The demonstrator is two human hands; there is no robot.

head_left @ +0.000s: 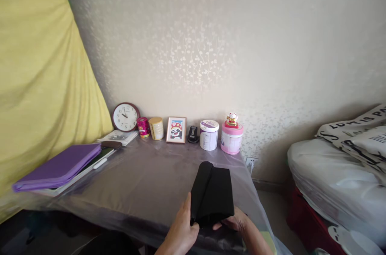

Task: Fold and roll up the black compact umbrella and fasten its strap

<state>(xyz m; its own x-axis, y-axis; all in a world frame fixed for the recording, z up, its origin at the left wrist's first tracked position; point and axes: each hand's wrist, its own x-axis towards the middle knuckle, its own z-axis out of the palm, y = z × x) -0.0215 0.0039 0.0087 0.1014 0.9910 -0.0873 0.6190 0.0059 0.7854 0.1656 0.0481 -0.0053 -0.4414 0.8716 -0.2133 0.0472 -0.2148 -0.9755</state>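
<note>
A black folded case or pouch (pixel 215 192) is held up over the front right part of the table. Its open-looking lower end faces me. My left hand (pixel 183 225) grips its left edge, with the thumb near the bottom corner and the fingers along the side. My right hand (pixel 233 221) is at the lower right corner, closed around it, with some fingers hidden under or behind the black material. Whether anything is inside the case cannot be made out.
Along the wall stand a clock (pixel 126 117), a pink tin (pixel 143 127), a yellow-lidded can (pixel 156 128), a panda picture (pixel 176 130), a white tub (pixel 209 135) and a pink tub (pixel 231 138). A purple folder (pixel 58 166) lies left on the plastic-covered table (pixel 135 182).
</note>
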